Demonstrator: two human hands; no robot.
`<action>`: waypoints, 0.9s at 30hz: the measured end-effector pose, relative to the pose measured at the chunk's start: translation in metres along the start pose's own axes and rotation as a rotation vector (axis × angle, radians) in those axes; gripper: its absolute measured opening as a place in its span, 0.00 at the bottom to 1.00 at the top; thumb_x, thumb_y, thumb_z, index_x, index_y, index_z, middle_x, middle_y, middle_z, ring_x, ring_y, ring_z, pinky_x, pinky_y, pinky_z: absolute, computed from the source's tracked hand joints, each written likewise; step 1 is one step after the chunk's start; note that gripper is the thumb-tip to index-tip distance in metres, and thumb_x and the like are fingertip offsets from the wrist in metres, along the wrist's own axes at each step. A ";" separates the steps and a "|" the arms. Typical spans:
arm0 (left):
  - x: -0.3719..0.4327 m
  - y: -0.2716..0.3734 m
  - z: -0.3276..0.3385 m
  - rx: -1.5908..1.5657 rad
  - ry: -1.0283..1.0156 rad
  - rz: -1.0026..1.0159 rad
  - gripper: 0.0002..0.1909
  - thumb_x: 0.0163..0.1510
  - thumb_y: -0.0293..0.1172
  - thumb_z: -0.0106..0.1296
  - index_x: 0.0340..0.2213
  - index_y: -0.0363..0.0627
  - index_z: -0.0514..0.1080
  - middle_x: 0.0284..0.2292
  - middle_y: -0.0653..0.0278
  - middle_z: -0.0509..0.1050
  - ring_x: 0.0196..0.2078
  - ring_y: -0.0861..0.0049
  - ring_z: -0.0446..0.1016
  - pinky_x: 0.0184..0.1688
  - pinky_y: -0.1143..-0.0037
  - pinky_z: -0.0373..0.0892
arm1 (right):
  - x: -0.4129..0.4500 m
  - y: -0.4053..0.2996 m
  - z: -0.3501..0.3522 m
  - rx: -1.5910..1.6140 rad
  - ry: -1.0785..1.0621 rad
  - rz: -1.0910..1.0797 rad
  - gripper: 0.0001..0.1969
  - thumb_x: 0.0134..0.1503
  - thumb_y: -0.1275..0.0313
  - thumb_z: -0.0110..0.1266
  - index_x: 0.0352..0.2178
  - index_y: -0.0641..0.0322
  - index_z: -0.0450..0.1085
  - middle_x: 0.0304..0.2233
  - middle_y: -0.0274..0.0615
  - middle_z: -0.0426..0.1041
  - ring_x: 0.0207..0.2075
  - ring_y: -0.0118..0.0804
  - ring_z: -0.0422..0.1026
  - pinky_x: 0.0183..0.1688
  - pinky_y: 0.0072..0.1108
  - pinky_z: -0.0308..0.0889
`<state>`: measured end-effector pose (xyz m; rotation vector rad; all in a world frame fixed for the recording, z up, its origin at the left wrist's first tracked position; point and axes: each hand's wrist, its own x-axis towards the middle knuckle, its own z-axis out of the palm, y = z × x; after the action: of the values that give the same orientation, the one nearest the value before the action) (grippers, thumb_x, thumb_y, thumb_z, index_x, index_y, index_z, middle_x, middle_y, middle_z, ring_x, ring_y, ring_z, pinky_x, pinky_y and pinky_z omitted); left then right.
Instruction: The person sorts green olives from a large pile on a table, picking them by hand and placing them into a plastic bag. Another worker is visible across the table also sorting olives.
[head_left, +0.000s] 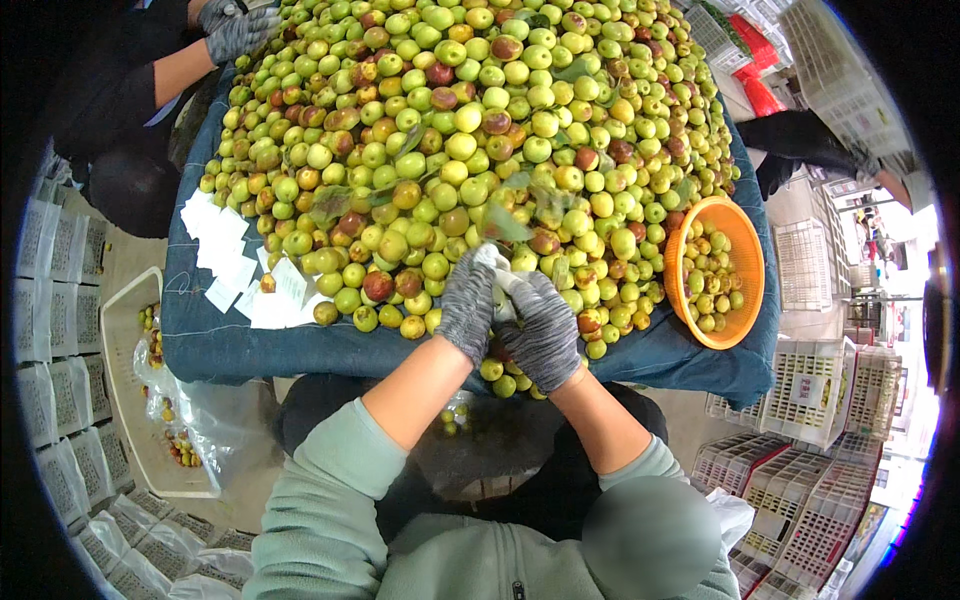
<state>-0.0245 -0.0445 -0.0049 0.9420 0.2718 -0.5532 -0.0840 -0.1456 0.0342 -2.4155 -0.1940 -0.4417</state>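
My left hand (466, 306), in a grey knit glove with white fingertips, meets my right hand (543, 330), gloved alike, at the near edge of a big heap of jujubes (457, 150). The fingers of both hands are curled and their tips come together. Something pale green shows in the narrow gap between them, but what it is and which hand grips it is unclear. Just beyond the fingertips is a blurred green leaf (511, 225); contact with the fingers cannot be made out. The jujubes are green to reddish brown, and several lie below my wrists.
Dark blue cloth (300, 356) covers the table. An orange plastic basket (677, 281) holding jujubes stands at right, white paper slips (279, 309) at left. Other people's hands (241, 36) are at upper left. A pale tub (124, 420) and stacked crates (806, 390) flank the table.
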 end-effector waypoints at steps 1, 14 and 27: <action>-0.002 -0.003 0.001 -0.077 0.053 0.073 0.12 0.62 0.38 0.43 0.27 0.47 0.68 0.25 0.72 0.69 0.30 0.86 0.66 0.34 0.83 0.64 | -0.001 0.001 -0.001 0.026 -0.026 -0.005 0.12 0.51 0.75 0.54 0.39 0.63 0.71 0.33 0.48 0.73 0.34 0.48 0.72 0.39 0.30 0.68; -0.051 0.020 0.004 0.471 -0.390 0.197 0.17 0.55 0.43 0.46 0.21 0.42 0.69 0.22 0.69 0.68 0.27 0.82 0.64 0.32 0.80 0.61 | 0.001 0.019 -0.010 1.566 -0.060 0.713 0.25 0.59 0.66 0.48 0.56 0.65 0.58 0.50 0.44 0.67 0.50 0.35 0.68 0.52 0.25 0.64; -0.063 0.024 -0.005 -0.279 -0.328 0.193 0.11 0.57 0.35 0.46 0.22 0.48 0.64 0.20 0.73 0.63 0.24 0.83 0.63 0.25 0.82 0.63 | -0.006 0.023 -0.023 1.420 -0.168 0.677 0.10 0.58 0.61 0.49 0.34 0.55 0.65 0.23 0.36 0.68 0.17 0.21 0.62 0.17 0.13 0.58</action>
<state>-0.0630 -0.0088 0.0368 0.5872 -0.0383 -0.4689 -0.0903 -0.1782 0.0352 -0.9899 0.2014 0.2085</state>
